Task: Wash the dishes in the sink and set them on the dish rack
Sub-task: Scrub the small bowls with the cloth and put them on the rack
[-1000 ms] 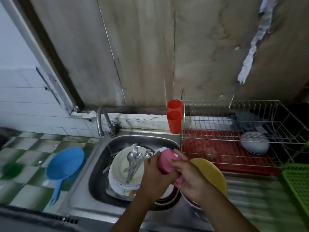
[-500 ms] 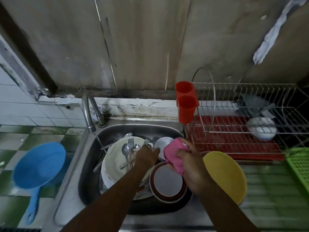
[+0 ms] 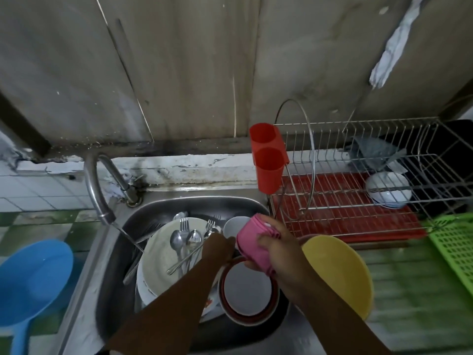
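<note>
So the right hand has its fingers curled around a pink piece, honestly can't tell if it's a cup or a cloth, and it's held just above the sink, over a red-rimmed bowl. The left hand is right beside it, reaching in next to a white cup; its fingers are hidden, so no idea if they're gripping anything. The sink is packed: a white plate with spoons and forks lying on top, and the tap is running a thin stream onto its left edge. The dish rack sits just right of the sink with one white bowl in it and a red cutlery holder hanging off its left end. A yellow bowl sits on the table in front of the rack.
</note>
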The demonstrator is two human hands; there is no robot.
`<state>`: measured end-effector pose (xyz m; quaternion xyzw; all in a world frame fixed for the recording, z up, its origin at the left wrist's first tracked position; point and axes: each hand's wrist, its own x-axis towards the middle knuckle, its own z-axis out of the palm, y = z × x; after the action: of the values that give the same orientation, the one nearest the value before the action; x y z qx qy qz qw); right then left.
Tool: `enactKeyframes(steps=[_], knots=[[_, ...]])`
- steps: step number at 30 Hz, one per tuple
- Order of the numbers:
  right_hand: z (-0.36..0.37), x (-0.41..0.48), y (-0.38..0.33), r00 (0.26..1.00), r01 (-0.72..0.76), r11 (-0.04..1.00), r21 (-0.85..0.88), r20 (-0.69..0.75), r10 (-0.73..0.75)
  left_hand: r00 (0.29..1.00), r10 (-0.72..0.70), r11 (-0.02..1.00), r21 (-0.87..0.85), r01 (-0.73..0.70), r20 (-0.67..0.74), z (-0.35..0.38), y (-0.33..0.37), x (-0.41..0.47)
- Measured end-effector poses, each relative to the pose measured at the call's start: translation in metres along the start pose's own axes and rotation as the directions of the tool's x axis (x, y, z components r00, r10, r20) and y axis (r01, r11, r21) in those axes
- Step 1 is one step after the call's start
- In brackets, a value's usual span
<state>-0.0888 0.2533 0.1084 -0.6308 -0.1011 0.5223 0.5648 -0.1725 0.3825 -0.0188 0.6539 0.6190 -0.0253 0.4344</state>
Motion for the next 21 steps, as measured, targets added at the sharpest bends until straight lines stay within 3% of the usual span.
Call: enactKeyframes(steps=[3, 6, 11, 17, 21], knots=[[0.000, -0.001, 0.001, 1.000, 0.011, 1.000, 0.008, 0.017, -0.012, 1.000, -0.001, 0.979, -0.204, 0.005, 0.017, -0.013, -0.001, -0.009], [-0.001, -0.007, -0.005, 0.997, 0.025, 0.999, 0.027, 0.075, -0.027, 0.997, -0.052, 0.837, -0.542, 0.073, 0.054, -0.033, -0.005, -0.029], [0.004, -0.018, -0.017, 0.992, 0.002, 0.998, 0.067, 0.124, -0.010, 0.998, -0.058, 0.686, -0.724, 0.068, 0.039, -0.069, -0.029, -0.056], [0.015, -0.020, -0.022, 0.986, 0.020, 0.998, 0.054, 0.165, -0.028, 1.000, -0.017, 0.750, -0.661, -0.002, -0.023, -0.105, -0.047, -0.081], [0.024, -0.019, -0.024, 0.981, 0.011, 0.999, 0.052, 0.195, -0.021, 0.984, 0.048, 0.800, -0.583, -0.141, -0.171, -0.120, -0.039, -0.109]])
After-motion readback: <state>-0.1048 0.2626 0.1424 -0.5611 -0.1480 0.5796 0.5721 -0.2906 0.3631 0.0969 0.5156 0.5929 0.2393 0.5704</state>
